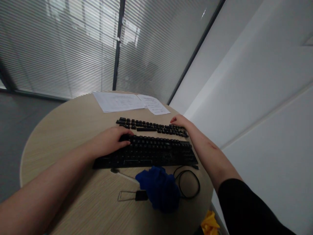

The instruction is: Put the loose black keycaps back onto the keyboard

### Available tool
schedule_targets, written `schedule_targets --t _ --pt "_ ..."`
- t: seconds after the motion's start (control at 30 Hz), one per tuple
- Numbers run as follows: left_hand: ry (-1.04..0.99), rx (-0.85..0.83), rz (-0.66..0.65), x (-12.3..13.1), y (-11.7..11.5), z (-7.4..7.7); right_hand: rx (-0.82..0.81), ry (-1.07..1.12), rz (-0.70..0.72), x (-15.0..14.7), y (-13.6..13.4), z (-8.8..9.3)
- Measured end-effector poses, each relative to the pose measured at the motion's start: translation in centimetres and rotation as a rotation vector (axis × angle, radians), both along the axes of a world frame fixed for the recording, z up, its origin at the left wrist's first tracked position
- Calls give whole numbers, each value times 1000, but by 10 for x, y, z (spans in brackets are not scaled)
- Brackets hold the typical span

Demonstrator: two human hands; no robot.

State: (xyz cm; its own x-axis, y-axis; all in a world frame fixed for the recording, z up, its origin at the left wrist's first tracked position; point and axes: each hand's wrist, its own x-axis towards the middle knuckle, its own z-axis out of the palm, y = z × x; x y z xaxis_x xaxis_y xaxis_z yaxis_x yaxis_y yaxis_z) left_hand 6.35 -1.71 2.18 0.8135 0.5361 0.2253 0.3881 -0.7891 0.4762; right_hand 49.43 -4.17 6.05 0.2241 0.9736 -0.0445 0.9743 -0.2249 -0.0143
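Note:
A black keyboard [156, 151] lies across the round table, its keys facing up. My left hand [113, 140] grips its far left corner, with the thumb over the keys and the fingers at the far edge. Behind the keyboard, loose black keycaps [146, 129] are laid out in rows, a long bar-shaped one among them. At the right end of these rows is my right hand [179, 120], its fingers curled together by the caps. Whatever lies between those fingertips is too small to make out.
In front of the keyboard sit a crumpled blue cloth [160, 189], a wire puller with a black handle [141, 195], a thin brush [126, 176] and a coiled black cable [189, 184]. Printed papers [119, 101] lie at the table's far edge. Something yellow [210, 223] is below the table.

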Motion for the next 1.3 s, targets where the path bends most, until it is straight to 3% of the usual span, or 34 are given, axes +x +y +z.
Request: schedule_targets --t 0.4,0.6,0.73,0.83,0.93,1.13,1.3 --pt "16 -24 13 1 -3 4 -9 -30 -79 -10 10 -6" --pt "-14 -36 3 0 -1 3 114 -35 -117 -25 8 -13" --pt "-1 -42 -5 -1 -1 6 214 -15 -132 -39 2 -4" --pt "4 -27 -8 -2 -2 6 316 38 -125 -48 -19 9" --pt "-2 -21 -5 -2 -2 5 490 232 -128 -56 -62 14" --pt "30 -12 17 -1 -2 7 569 594 -115 -67 -159 -10" --pt "37 -15 12 -1 -4 12 589 712 -181 -75 -185 -25"
